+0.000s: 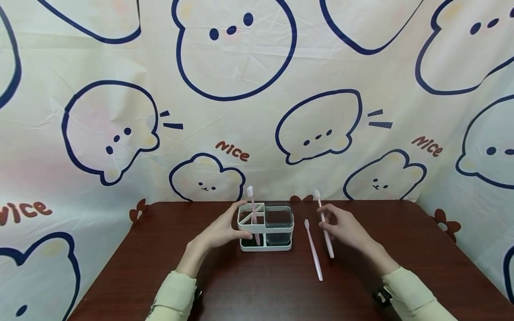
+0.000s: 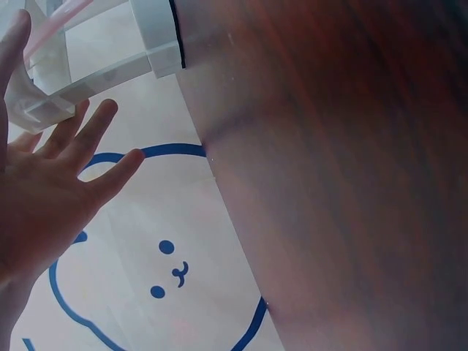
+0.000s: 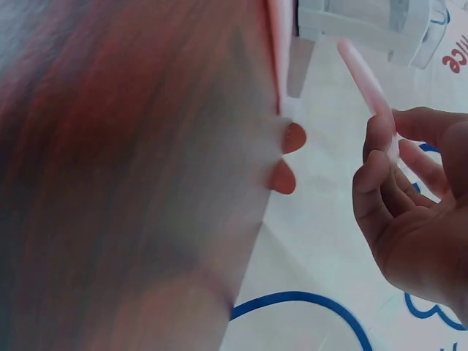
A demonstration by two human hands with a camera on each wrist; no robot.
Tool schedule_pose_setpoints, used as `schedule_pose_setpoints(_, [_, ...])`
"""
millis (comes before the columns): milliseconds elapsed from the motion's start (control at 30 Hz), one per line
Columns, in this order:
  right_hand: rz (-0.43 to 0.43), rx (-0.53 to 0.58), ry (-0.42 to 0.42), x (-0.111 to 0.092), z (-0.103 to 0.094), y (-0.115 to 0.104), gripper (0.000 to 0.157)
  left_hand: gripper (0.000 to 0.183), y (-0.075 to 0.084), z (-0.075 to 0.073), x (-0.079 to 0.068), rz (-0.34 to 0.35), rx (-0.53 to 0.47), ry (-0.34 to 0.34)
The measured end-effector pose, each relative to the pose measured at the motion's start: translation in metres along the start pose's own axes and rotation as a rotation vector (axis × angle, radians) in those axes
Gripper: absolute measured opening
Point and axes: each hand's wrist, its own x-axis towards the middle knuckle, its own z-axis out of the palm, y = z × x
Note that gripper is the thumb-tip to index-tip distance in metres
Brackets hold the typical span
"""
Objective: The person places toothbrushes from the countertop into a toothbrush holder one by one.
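My left hand [image 1: 218, 229] grips the left side of a white toothbrush holder [image 1: 267, 248], thumb at the front and fingers behind. In the left wrist view, the hand [image 2: 55, 179] meets the holder's corner [image 2: 55, 113]. A pink toothbrush [image 1: 254, 209] with a white head stands tilted in the holder's left part. My right hand [image 1: 345, 227] pinches a second pink toothbrush [image 1: 327, 243], head up, beside the holder; the right wrist view shows its handle [image 3: 362, 77] between thumb and fingers of the hand [image 3: 417, 212]. Between hand and holder, a third pink toothbrush [image 1: 314, 254] lies on the table.
A clear cup [image 1: 279, 216] sits in the right part of the holder. The dark brown wooden table [image 1: 257, 290] ends at a cartoon-printed cloth [image 1: 257, 125] hanging behind it and along its sides.
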Motion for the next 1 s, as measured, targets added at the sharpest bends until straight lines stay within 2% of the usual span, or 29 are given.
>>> schedule_pose_setpoints(233, [-0.083,-0.063,0.131,0.004,0.0,-0.018,0.034,0.099,0.0,0.0,-0.001,-0.002,0.003,0.0])
schedule_pose_setpoints(467, [-0.14,-0.068,0.208,0.007,-0.003,-0.039,0.036,0.099,0.0,0.0,0.0,0.0,-0.002,0.002])
schedule_pose_setpoints(733, [-0.249,-0.018,0.257,0.011,-0.002,-0.057,0.041,0.098,-0.001,0.0,0.0,-0.005,0.005,0.004])
schedule_pose_setpoints(1000, [-0.287,-0.021,0.269,0.016,0.0,-0.077,0.044,0.097,-0.001,0.0,0.001,-0.001,0.015,0.004])
